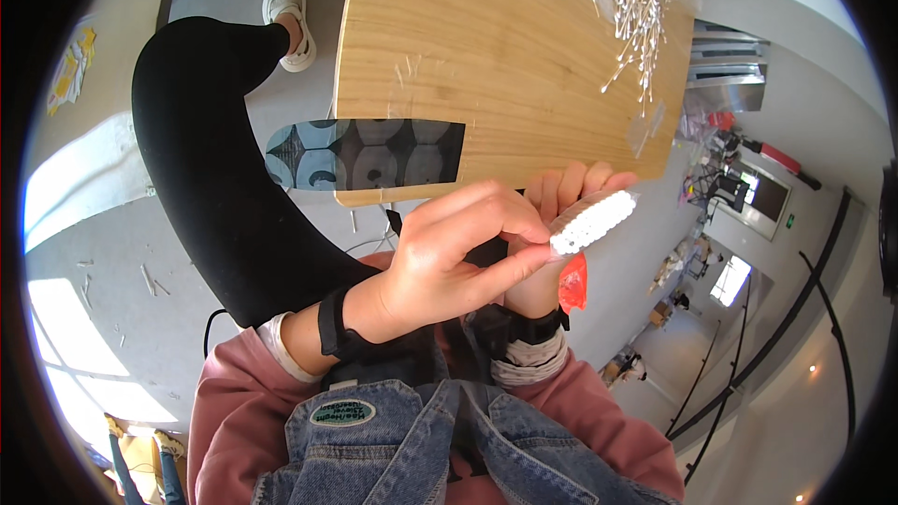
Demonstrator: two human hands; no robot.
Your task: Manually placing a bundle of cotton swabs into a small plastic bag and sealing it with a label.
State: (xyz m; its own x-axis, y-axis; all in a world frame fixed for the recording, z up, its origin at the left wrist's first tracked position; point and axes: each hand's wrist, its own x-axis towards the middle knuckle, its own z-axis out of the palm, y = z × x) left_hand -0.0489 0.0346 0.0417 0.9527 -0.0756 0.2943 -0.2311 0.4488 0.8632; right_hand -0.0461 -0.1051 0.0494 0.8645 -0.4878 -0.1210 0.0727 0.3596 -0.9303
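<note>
Head view: swab packet (593, 225), lettered green patch (343, 412)

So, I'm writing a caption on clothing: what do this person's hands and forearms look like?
The left hand and right hand wear no gloves. A black band circles the left wrist, and another dark band the right. Above them sit pale cuffs, the right one visibly patterned, then dusty-pink sleeves.

Pink sleeves (234, 402), blue denim garment (374, 440), black wristbands (334, 325)
</note>
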